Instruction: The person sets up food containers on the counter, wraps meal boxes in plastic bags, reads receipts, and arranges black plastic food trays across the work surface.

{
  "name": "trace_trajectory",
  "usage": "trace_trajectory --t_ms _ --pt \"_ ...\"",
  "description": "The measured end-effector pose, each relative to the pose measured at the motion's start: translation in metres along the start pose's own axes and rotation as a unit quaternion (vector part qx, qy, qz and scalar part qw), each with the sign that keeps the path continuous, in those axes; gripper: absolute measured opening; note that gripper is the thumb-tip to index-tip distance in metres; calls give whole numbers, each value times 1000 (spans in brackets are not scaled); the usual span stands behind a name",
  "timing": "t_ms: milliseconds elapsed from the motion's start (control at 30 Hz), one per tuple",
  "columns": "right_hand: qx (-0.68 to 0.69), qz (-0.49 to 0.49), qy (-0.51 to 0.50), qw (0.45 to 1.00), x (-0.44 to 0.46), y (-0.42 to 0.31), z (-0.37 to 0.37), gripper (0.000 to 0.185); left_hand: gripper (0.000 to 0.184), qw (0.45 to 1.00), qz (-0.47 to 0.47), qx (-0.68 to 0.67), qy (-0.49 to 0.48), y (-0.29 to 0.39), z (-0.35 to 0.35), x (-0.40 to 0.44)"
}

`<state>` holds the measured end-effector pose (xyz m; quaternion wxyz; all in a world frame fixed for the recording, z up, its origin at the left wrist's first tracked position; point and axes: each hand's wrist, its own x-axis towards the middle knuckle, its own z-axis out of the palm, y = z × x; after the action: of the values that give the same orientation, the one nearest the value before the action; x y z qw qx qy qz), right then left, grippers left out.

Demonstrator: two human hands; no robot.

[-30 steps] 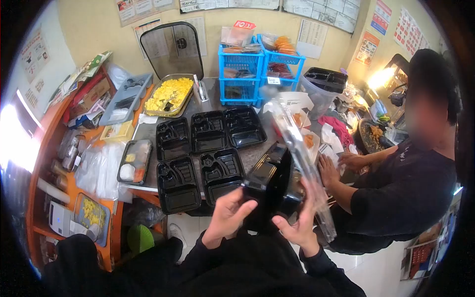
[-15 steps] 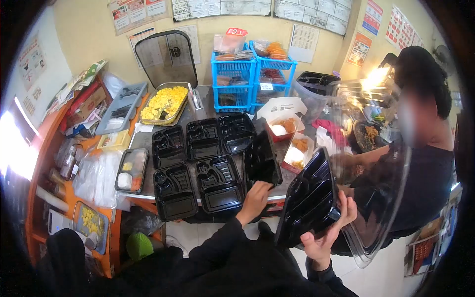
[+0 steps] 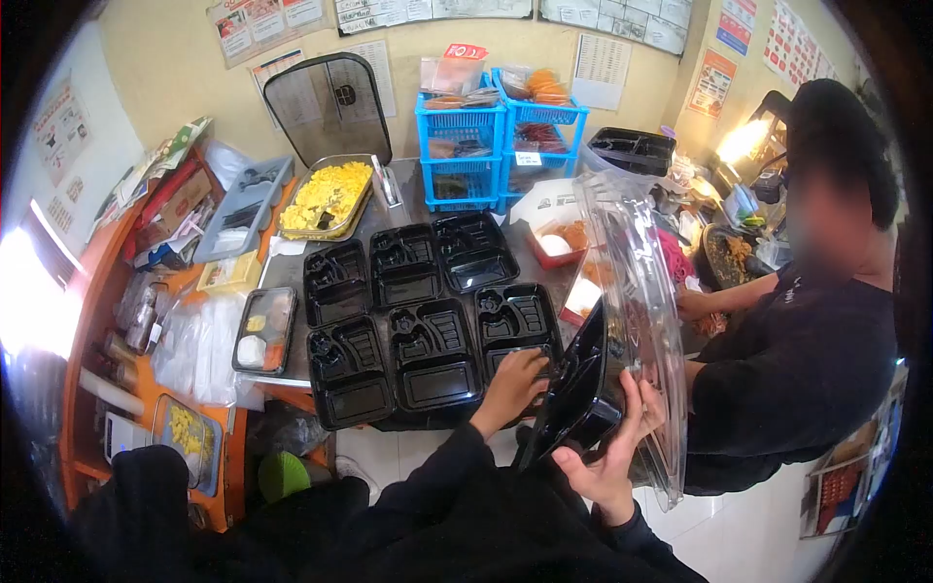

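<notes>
Several black compartment trays (image 3: 428,340) lie in two rows on the table. My left hand (image 3: 513,389) touches the front of the lower right tray (image 3: 515,321), its fingers apart and slightly bent. In my right hand (image 3: 617,452) is a tilted stack of black trays (image 3: 588,398), gripped at its side between thumb and fingers. Clear plastic lids (image 3: 646,321) stand upright just beyond that hand; whether it also holds them I cannot tell. Behind the stack, partly hidden, are open food boxes (image 3: 552,260) with white rice and brown food.
Blue basket racks (image 3: 462,165) stand at the back beside a container of yellow food (image 3: 330,199). A filled, covered tray (image 3: 264,330) sits at the left edge. On the right, a co-worker (image 3: 797,340) reaches toward the table near a dark bowl (image 3: 724,257).
The tray at my left hand has gone from tilted to flat on the table, completing the front row's line. My right hand's stack and the clear lids have shifted left.
</notes>
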<state>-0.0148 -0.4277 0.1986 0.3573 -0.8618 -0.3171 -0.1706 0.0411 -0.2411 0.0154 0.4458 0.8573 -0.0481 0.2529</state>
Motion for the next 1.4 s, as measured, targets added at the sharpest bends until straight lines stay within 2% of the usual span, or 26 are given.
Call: trace_trajectory --t_ms 33,67,100,200,233,267,300,367,400,467,500,533,600,633,700,767,867,900,933,1167,1267,1400 --pt "-17 2 -11 1000 1 0 0 109 27 996 -25 -78 27 9 -15 0" --pt "-8 4 1 1000 4 2 2 109 23 996 -5 -45 73 41 -50 6" --pt "1 7 13 1000 7 3 4 109 27 988 -34 -128 82 59 -76 3" --pt "54 30 8 998 18 3 18 108 46 976 49 -211 -18 109 -124 -11" --pt "76 39 0 996 20 1 23 108 51 972 76 -217 -57 127 -133 -14" --pt "71 22 -10 997 20 -1 27 109 55 984 53 -158 -70 142 -133 -23" --pt "82 12 -19 996 21 -4 31 109 53 990 31 -116 -79 144 -128 -30" --pt "100 -7 -35 994 23 -6 39 111 42 992 8 -124 -28 142 -128 -40" --pt "54 -52 -66 995 25 -3 42 115 37 994 -17 -103 -14 140 -132 -42" --pt "160 -32 -46 986 24 3 56 117 28 995 -72 -62 16 136 -142 -47" --pt "213 -22 -36 976 23 5 61 118 19 992 -71 -48 93 137 -146 -43" --pt "253 3 -53 966 22 8 61 115 18 992 -69 -3 108 131 -154 -41" --pt "189 -27 -58 980 27 11 56 110 14 986 -66 80 131 109 -176 -39" --pt "199 -27 -44 979 26 11 58 105 12 981 -63 118 142 95 -187 -36" --pt "217 -16 -35 975 21 9 60 95 12 947 -18 280 153 44 -210 -38" --pt "234 9 -44 971 17 4 58 86 14 925 -50 350 140 -3 -229 -41" --pt "262 32 -64 962 9 3 58 73 17 904 -77 417 54 -66 -250 -53" --pt "271 38 -70 959 6 2 59 69 17 904 -75 419 37 -77 -253 -55" --pt "268 39 -52 961 4 1 60 56 17 904 -72 421 19 -83 -256 -56" --pt "329 98 -25 939 -2 2 68 39 18 877 -75 474 -18 -109 -254 -61" --pt "342 109 -16 933 -2 8 71 36 28 865 -160 474 -48 -95 -254 -61" --pt "352 113 0 929 -1 10 74 33 47 893 -162 417 42 -61 -253 -59"
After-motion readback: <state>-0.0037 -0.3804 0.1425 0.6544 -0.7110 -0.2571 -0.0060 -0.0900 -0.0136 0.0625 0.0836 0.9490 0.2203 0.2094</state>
